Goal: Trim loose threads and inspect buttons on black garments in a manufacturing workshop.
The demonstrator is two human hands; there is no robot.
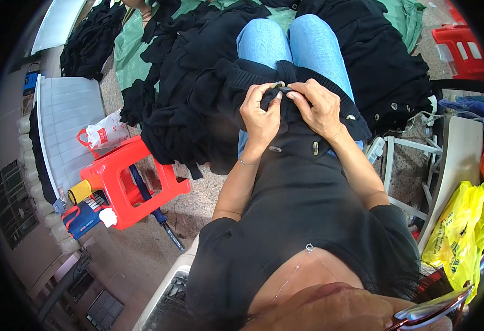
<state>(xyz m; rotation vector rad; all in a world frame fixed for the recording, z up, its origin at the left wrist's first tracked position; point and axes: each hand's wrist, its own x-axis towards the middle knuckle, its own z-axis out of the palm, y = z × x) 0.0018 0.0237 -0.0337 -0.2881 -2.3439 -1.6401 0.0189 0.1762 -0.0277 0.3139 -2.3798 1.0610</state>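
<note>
A black knitted cardigan (253, 74) with ribbed edges lies across my lap, over my light blue jeans. My left hand (261, 116) pinches its edge between thumb and fingertips, right at a shiny round button (279, 85). Just beside it, my right hand (320, 110) pinches the same dark strip of cloth, thumb and forefinger pressed together. The two sets of fingertips almost meet. More oval buttons (316, 147) show on the black cloth below my hands. Whether the button sits in a buttonhole is too small to tell.
Heaps of black garments (184, 110) lie left and right of my knees, partly on a green sheet (137, 52). A red stool (126, 176) stands at left, a dark umbrella (167, 229) against it. A yellow plastic bag (454, 229) hangs at right near a white metal frame (391, 165).
</note>
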